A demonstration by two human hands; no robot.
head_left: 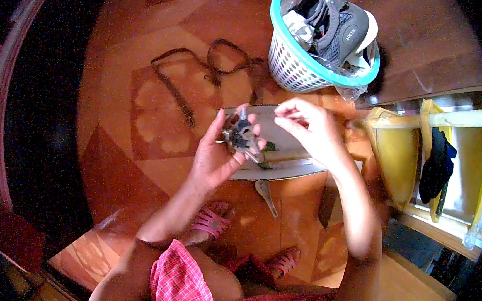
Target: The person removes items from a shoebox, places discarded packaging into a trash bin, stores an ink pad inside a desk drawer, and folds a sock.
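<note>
Bunch: small metal pieces on a ring, possibly keys [244, 138]; I see them lying in the left palm, above the near-left part of the shallow tray.
Lie of the bunch: as I view it, its longer axis slants from the upper left down toward the lower right, the lowest piece pointing toward the tray's near edge.
Left hand [211, 161]: palm turned up, fingers curled round the bunch; this is the hand nearer to it, in full contact.
Right hand [312, 125]: off to the right and slightly farther forward, apart from the bunch, fingertips bent in toward the thumb and facing it across a gap; I cannot tell whether anything small is pinched there.
Tray [295, 176]: on the floor below both hands, a green bit inside; a pale spoon-like piece [266, 195] lies just outside its near edge.
Strap [187, 113]: dark, loosely looped on the floor to the left.
Basket [291, 64]: beyond the right hand, holding a grey shoe [346, 40].
Rack [394, 155]: yellow, at far right, with black cloth [436, 167] on it.
</note>
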